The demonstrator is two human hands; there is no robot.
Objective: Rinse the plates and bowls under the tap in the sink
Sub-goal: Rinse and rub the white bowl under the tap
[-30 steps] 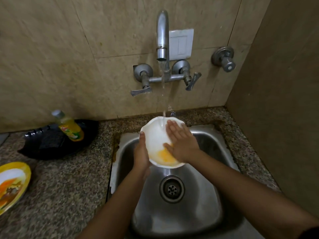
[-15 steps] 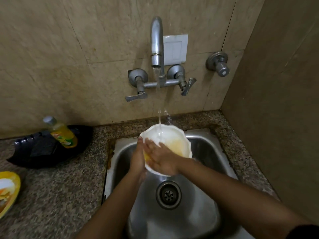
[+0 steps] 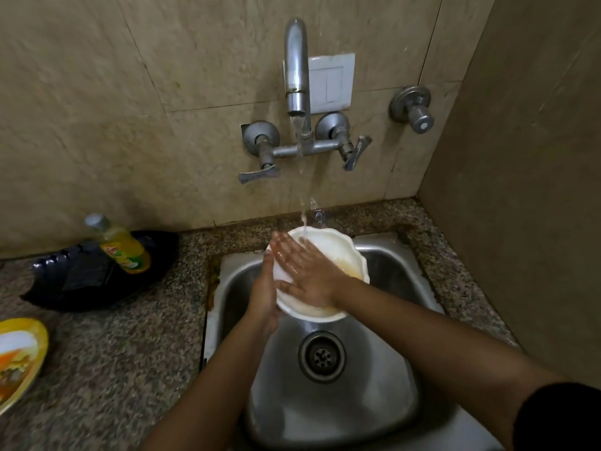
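Note:
A white scalloped plate [image 3: 338, 252] with yellow food residue is held tilted over the steel sink [image 3: 383, 402], under the running tap [image 3: 296, 66]. Water falls onto its upper rim. My left hand [image 3: 265, 294] grips the plate's left edge from behind. My right hand [image 3: 304, 271] lies flat on the plate's face, fingers spread and pointing up-left, wet. Part of the plate is hidden under that hand.
A dirty yellow plate [image 3: 31, 340] with food sits at the left edge of the granite counter [image 3: 113, 353]. A yellow dish-soap bottle [image 3: 122, 245] lies on a black tray [image 3: 81, 281]. Walls close in behind and at the right.
My right hand has slid from the plate's lower part up and left across its face. Less yellow residue shows. The left hand keeps its hold.

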